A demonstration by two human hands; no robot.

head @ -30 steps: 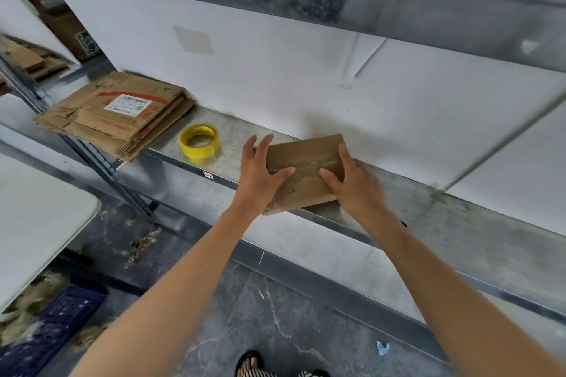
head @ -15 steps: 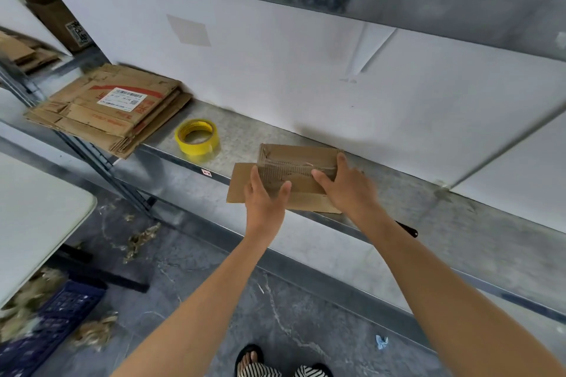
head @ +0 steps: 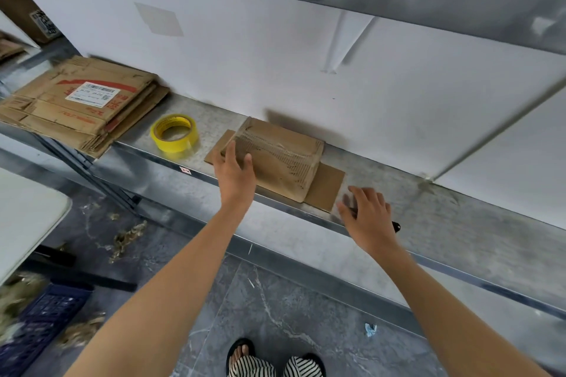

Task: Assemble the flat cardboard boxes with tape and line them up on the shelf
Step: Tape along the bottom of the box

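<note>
a: since half a second ago the right hand has left the small box and slid right along the shelf. what's where?
b: biggest first: the metal shelf runs along the white wall. at its left end lies a stack of flat cardboard boxes with a white label on top.
a: and the small box?
b: mid-shelf, close to the wall, with a flap spread flat at each end. the yellow tape roll lies flat between it and the stack.
a: the grips?
b: the left hand rests on the box's left end, fingers straight, grip apart. the right hand's grip is apart too, fingers spread over a dark tool at the shelf edge.
</note>
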